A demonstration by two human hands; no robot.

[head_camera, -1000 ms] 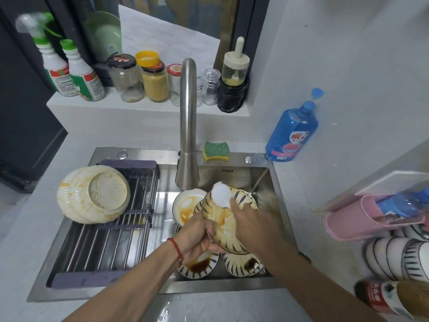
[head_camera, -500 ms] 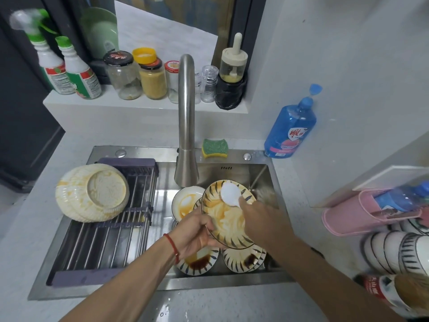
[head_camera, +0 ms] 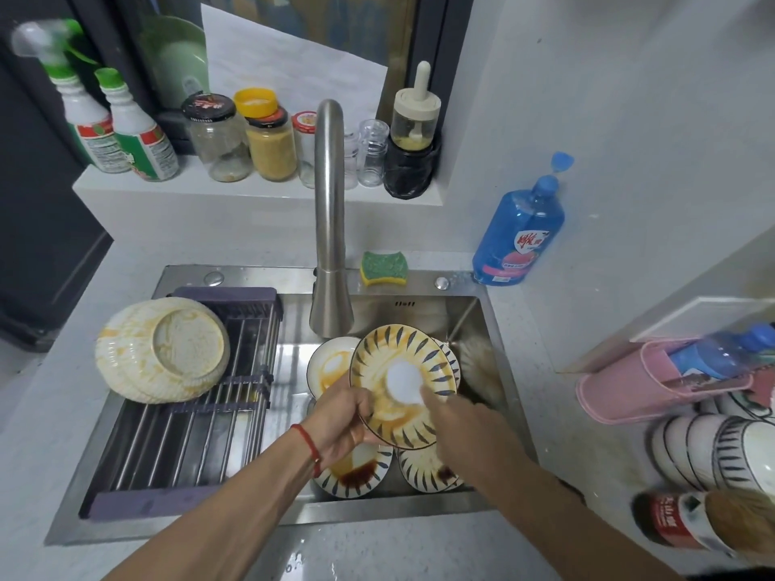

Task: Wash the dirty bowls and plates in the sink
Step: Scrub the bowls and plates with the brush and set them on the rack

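Note:
My left hand point(head_camera: 344, 425) grips the near-left rim of a leaf-patterned plate point(head_camera: 379, 358), smeared orange and tilted over the steel sink point(head_camera: 419, 306). My right hand point(head_camera: 457, 425) holds a round white scrubbing pad point(head_camera: 403, 383) flat against the middle of that plate. Under it lie more dirty dishes: a white bowl point(head_camera: 329, 362) with orange streaks and two patterned plates with dark sauce, one at the near left point(head_camera: 356, 475), one at the near right point(head_camera: 423, 471). A stack of stained cream bowls point(head_camera: 161, 350) lies upside down on the roll-up drying rack point(head_camera: 188, 446).
The tall faucet point(head_camera: 329, 220) rises just behind the plate. A green-yellow sponge point(head_camera: 383, 268) and a blue detergent bottle point(head_camera: 518, 236) sit at the sink's back edge. Jars and spray bottles line the ledge. A pink holder point(head_camera: 654, 387) and stacked bowls point(head_camera: 721, 450) stand at the right.
The white pad has moved from the plate's upper rim down to its middle. My left hand still holds the plate at the same tilt.

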